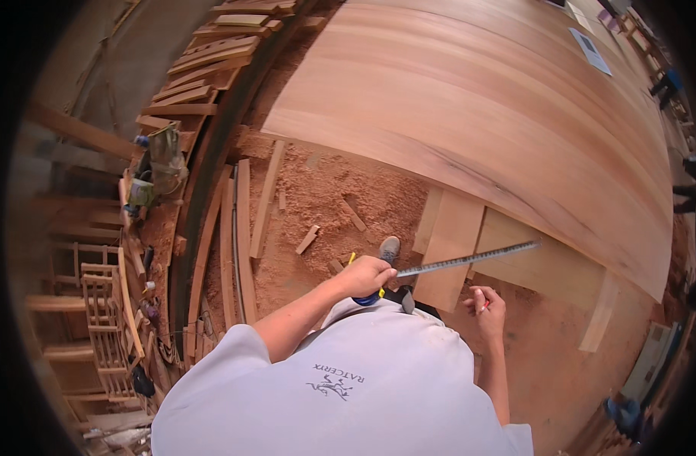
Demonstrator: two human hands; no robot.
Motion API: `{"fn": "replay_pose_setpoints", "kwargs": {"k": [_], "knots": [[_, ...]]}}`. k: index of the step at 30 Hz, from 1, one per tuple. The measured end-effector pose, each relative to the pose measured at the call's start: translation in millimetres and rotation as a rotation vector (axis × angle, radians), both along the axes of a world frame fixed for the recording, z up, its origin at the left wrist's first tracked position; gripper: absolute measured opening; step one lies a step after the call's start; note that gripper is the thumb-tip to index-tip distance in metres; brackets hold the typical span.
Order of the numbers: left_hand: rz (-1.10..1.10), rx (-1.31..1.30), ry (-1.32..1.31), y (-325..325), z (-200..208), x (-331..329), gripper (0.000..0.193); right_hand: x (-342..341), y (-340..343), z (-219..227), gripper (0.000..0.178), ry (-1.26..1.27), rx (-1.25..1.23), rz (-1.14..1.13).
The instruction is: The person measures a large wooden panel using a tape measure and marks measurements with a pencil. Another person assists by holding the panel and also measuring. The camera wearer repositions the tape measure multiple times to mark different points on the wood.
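Note:
My left hand [367, 275] is closed in front of my waist on a long grey graduated ruler [469, 260], which points right and slightly away. A short yellow piece sticks out beyond the knuckles. Just under the hand is a blue-and-yellow object [368, 298]; I cannot tell whether the hand holds it or it belongs to the ruler. My right hand [487, 304] is raised to the right, fingers curled round a small red thing [485, 305], too small to name. The ruler's far end is near the edge of a large wooden panel [469, 99].
Planks [448, 251] lie under the panel's near edge. Reddish sawdust and offcuts [307, 239] cover the floor by my shoe [390, 248]. Leftward are long boards [244, 235], stacked strips [211, 61] and a slatted wooden frame [104, 319]. A sheet of paper [589, 52] lies on the panel.

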State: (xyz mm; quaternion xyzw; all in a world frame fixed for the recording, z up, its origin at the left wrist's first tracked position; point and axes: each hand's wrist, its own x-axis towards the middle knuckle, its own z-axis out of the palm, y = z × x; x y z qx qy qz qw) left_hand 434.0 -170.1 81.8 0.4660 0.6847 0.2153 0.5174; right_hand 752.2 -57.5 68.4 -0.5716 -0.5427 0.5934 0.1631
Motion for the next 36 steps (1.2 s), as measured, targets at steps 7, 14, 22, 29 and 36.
{"fn": "replay_pose_setpoints", "kwargs": {"k": [7,14,22,29,36], "knots": [[-0.059,-0.042,-0.019,17,-6,-31,0.033,-9,8,15,0.025,-0.109,0.026,-0.037],[-0.175,-0.109,0.067,47,-9,-43,0.034,3,4,7,0.030,-0.048,0.091,-0.162],[-0.210,-0.053,-0.028,83,-1,-30,0.031,10,-2,1,0.027,-0.056,0.028,-0.244],[-0.300,-0.046,0.096,104,15,-30,0.031,12,-12,-21,0.024,-0.051,0.054,-0.259],[-0.301,-0.005,0.088,88,-16,-45,0.032,8,4,-11,0.022,0.016,-0.052,-0.282]]}}
